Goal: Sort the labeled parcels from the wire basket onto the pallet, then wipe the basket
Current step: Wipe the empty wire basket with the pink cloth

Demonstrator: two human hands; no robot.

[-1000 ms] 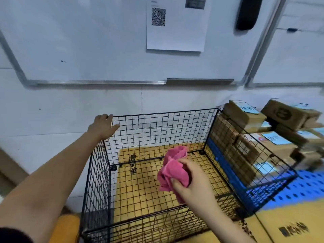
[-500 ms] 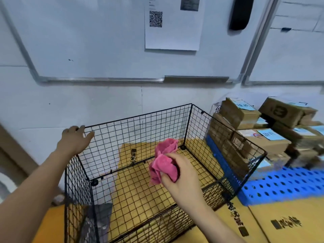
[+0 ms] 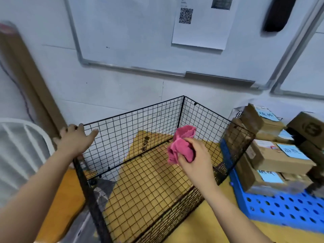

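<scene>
The black wire basket (image 3: 140,118) stands on yellow cardboard with nothing inside it. My left hand (image 3: 75,139) grips its top rim at the far left corner. My right hand (image 3: 194,158) hovers over the inside of the basket and holds a crumpled pink cloth (image 3: 180,146). Several labeled cardboard parcels (image 3: 273,155) are stacked on the blue perforated pallet (image 3: 280,209) to the right of the basket.
A white wall with a whiteboard (image 3: 133,32) and a sheet bearing a QR code (image 3: 201,23) rises right behind the basket. A white rounded object (image 3: 22,146) and a brown cardboard strip (image 3: 26,76) stand at the left. Yellow cardboard (image 3: 201,230) covers the floor.
The view has swung left, so the basket now sits turned with its far corner pointing away. My left hand stays on the rim and my right hand still holds the cloth above the basket.
</scene>
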